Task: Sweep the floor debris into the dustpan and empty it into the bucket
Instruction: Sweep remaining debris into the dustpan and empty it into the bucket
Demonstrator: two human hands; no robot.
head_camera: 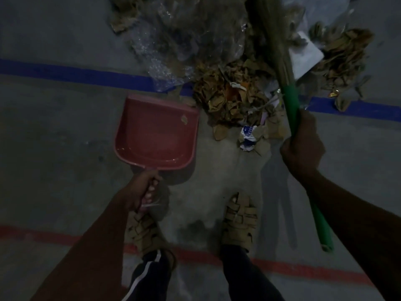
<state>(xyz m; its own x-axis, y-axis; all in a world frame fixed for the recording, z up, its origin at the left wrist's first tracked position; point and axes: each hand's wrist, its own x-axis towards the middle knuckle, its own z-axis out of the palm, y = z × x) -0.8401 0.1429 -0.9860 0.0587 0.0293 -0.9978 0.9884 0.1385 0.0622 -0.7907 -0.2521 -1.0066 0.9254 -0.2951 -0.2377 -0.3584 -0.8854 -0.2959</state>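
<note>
A pink dustpan (157, 131) lies on the grey floor with its open mouth facing the debris; one small brown scrap lies inside it. My left hand (143, 190) grips its handle at the near end. My right hand (302, 144) grips the green handle of a broom (291, 105), whose straw bristles reach up over the pile. The debris pile (230, 98) of crumpled brown paper, clear plastic and a blue-and-white wrapper sits just right of and beyond the dustpan. No bucket is in view.
A blue floor line (76, 71) runs across behind the dustpan, and a red line (282, 266) crosses near my sandalled feet (240, 220). More brown paper (345, 59) and a white sheet (306, 55) lie at the upper right.
</note>
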